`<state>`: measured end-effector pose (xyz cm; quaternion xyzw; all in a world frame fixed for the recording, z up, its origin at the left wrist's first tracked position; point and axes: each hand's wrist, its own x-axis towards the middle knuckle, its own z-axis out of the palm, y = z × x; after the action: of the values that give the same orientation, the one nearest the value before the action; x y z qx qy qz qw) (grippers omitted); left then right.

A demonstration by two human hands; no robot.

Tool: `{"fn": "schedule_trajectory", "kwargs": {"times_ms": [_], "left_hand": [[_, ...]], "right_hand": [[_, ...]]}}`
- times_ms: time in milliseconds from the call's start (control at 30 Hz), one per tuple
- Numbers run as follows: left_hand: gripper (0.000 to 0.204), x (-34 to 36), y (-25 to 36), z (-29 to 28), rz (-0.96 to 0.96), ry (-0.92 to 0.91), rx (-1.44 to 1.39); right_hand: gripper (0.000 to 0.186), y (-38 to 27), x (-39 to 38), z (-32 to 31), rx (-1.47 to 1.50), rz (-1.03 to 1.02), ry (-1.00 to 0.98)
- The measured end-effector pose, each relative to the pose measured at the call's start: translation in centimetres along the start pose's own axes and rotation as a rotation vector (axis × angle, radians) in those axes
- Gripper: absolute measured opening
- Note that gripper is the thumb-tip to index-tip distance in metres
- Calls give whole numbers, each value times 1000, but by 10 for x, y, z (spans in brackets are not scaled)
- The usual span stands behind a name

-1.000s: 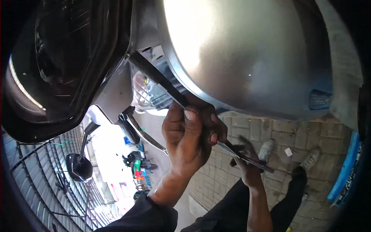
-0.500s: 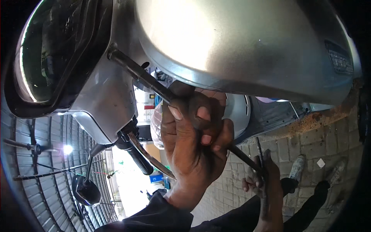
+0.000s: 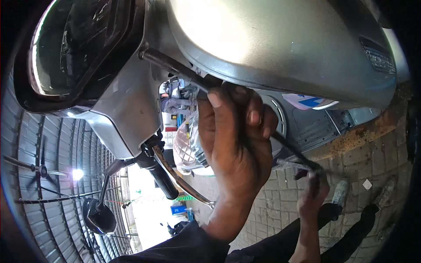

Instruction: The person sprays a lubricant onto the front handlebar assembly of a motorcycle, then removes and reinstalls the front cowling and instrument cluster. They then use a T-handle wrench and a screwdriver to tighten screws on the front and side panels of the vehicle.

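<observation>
A long dark T-handle wrench (image 3: 169, 61) slants from upper left to lower right. Its socket end meets the grey front cover of a scooter (image 3: 118, 101), beside the dark headlight. My left hand (image 3: 239, 144) has its fingers wrapped round the middle of the shaft, just under the silver front panel (image 3: 280, 48). Farther down to the right, my right hand (image 3: 313, 188) has bent fingers at the wrench's crossbar. The crossbar and fingertips there are smeared by motion. Exactly how the fingertips meet the bar is hard to see.
Left of my hands are the scooter's handlebar grip (image 3: 162, 184), brake lever (image 3: 180, 182) and mirror (image 3: 100, 215). A rusty edge (image 3: 346, 138) runs along the paving (image 3: 359, 162) at right, near my shoes (image 3: 340, 193). A quilted pinkish seat (image 3: 186, 149) lies beyond my left hand.
My left hand and the wrench shaft sit farther right and slightly higher in view. My right hand has shifted right, and the crossbar has turned from upright to nearly level.
</observation>
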<state>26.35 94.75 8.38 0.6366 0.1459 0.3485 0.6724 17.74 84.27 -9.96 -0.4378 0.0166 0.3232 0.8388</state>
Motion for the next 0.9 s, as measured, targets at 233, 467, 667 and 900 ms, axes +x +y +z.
{"fn": "schedule_trajectory", "kwargs": {"times_ms": [233, 467, 667, 900], "left_hand": [[25, 4, -13, 2, 22, 178, 194], [31, -10, -26, -12, 81, 65, 620], [31, -11, -25, -5, 15, 156, 489], [28, -12, -18, 8, 30, 240, 436]], "right_hand": [[35, -18, 45, -11, 470, 564, -122], [39, -24, 62, -38, 1198, 731, -426], [17, -3, 46, -21, -34, 267, 20], [63, -1, 46, -14, -654, -547, 179]]}}
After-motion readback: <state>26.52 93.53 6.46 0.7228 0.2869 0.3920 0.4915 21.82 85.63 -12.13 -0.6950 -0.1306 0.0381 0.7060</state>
